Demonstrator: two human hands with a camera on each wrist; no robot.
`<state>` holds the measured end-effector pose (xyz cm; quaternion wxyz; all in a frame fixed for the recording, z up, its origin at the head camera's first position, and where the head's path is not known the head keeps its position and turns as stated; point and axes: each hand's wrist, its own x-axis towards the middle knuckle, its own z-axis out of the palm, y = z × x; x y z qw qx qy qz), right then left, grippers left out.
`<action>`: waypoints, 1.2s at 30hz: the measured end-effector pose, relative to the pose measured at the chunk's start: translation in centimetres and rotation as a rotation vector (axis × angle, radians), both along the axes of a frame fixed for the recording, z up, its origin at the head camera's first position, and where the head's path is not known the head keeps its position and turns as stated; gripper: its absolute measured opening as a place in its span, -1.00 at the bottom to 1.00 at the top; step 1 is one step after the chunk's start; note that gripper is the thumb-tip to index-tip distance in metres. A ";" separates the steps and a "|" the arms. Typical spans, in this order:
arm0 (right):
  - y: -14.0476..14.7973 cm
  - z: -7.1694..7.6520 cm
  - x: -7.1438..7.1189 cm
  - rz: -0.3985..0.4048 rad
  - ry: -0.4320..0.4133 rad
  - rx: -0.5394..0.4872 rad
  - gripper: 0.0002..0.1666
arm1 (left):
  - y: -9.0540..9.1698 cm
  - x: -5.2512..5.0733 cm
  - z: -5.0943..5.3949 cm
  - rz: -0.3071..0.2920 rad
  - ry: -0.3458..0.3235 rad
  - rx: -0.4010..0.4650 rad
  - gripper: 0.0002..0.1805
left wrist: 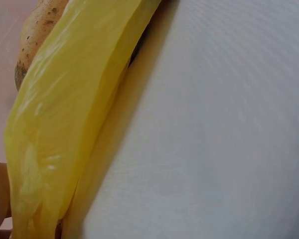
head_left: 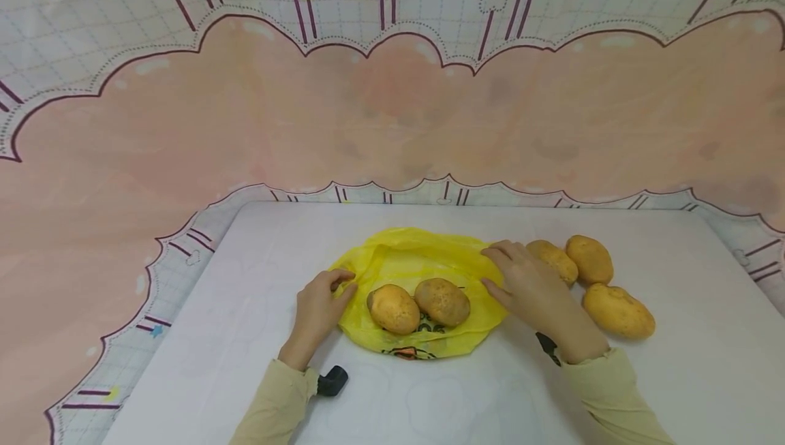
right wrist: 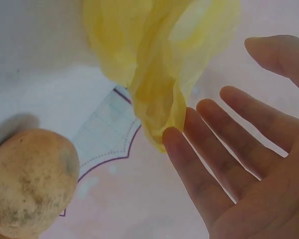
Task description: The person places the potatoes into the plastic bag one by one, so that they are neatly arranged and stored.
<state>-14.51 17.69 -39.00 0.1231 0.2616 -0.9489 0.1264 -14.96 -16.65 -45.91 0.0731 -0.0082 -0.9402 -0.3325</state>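
Observation:
A yellow plastic bag [head_left: 398, 262] lies spread on the white table with its mouth open. Two potatoes, the left one [head_left: 393, 309] and the right one [head_left: 442, 302], rest on it side by side. My left hand [head_left: 320, 303] pinches the bag's left edge; in the left wrist view the film [left wrist: 65, 114] bunches near the fingers, which are mostly out of frame. At the right edge is my right hand [head_left: 532, 289]. In the right wrist view its fingers [right wrist: 224, 164] are straight and spread, fingertips touching the bag's folded edge [right wrist: 159, 99], thumb apart.
Three more potatoes lie on the table right of the right hand: one [head_left: 552, 261] partly behind it, another [head_left: 589, 259] beside that, and a third [head_left: 619, 311] nearer. A patterned cloth [head_left: 392, 125] hangs behind the white table [head_left: 202, 336]. Black wrist pieces [head_left: 332, 381] show at the sleeves.

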 end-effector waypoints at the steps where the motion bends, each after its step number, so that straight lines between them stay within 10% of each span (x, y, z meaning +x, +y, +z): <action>1: 0.1 0.0 0.0 -0.001 0.000 -0.002 -0.49 | 0.0 0.0 0.0 0.000 0.001 0.000 -0.74; 36: 3.7 -0.3 -0.9 -0.092 -0.023 -0.057 -0.50 | 0.1 0.1 0.1 -0.002 0.024 -0.010 -0.74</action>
